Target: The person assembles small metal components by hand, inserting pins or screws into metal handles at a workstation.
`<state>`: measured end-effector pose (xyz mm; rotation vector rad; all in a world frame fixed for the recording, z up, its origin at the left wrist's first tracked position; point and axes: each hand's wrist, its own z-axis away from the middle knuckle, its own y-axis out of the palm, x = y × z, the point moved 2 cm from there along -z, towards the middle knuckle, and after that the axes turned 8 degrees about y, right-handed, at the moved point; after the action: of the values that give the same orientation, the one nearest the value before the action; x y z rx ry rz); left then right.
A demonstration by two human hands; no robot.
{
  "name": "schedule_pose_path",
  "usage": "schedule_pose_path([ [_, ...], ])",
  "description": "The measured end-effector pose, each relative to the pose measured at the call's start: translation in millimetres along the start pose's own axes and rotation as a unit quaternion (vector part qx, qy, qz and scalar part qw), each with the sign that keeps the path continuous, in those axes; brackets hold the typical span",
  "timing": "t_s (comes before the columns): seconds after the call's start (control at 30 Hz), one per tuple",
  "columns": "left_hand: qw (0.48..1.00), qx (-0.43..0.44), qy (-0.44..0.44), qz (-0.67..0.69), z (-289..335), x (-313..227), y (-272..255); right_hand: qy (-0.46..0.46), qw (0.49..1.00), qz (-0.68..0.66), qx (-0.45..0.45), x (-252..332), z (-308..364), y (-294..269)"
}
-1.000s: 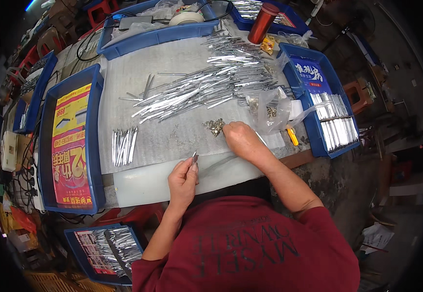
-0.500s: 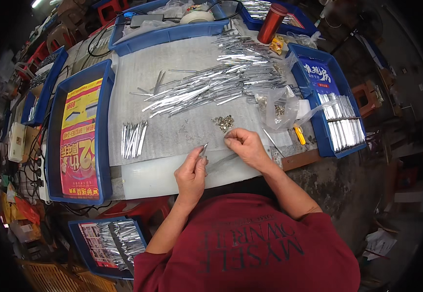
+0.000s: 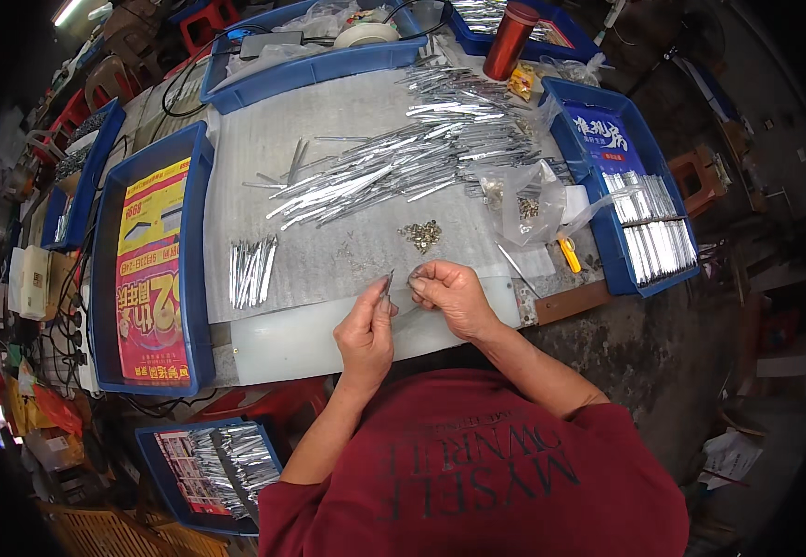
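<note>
My left hand (image 3: 366,325) is closed in a pinch around a slim grey metal strip (image 3: 389,281), whose tip sticks up past the fingertips. Close beside it, a small gap away, my right hand (image 3: 454,297) has its thumb and fingers pressed together; whatever is between them is too small to make out. Just beyond the right hand lies a little pile of small brass-coloured metal parts (image 3: 421,235). To the left, several silver strips (image 3: 252,272) lie side by side in a bunch. A large heap of similar strips (image 3: 412,158) spreads over the far middle of the table.
Blue trays stand left (image 3: 200,278), at the back (image 3: 319,67) and right (image 3: 581,176). A red cylinder (image 3: 511,42), a clear plastic bag (image 3: 525,200) and a yellow-handled tool (image 3: 568,255) are to the right. Another blue tray (image 3: 157,492) with strips sits low at left.
My right hand has moved left, away from the small brass-coloured parts and towards my left hand. The left hand stays almost in place, keeping the metal strip.
</note>
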<state>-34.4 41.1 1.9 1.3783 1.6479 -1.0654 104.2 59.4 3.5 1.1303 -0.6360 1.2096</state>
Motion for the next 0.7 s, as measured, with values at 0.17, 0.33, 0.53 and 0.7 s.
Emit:
schedule_pose_path([
  [0.17,1.0,0.014,0.021,0.0,-0.3,0.5,-0.6,0.014,0.999,-0.028,0.014,-4.8,-2.1,0.0],
  [0.33,0.997,0.012,-0.002,0.082,1.8,3.8,2.6,0.026,0.995,-0.091,0.036,-6.6,-1.7,2.3],
  [0.53,0.981,0.005,-0.089,0.173,2.5,4.0,7.4,0.032,0.99,-0.129,0.054,-6.7,-1.3,5.4],
  [0.7,0.978,0.013,-0.084,0.192,2.3,3.1,7.1,0.027,0.988,-0.133,0.067,-6.3,-1.2,6.1],
])
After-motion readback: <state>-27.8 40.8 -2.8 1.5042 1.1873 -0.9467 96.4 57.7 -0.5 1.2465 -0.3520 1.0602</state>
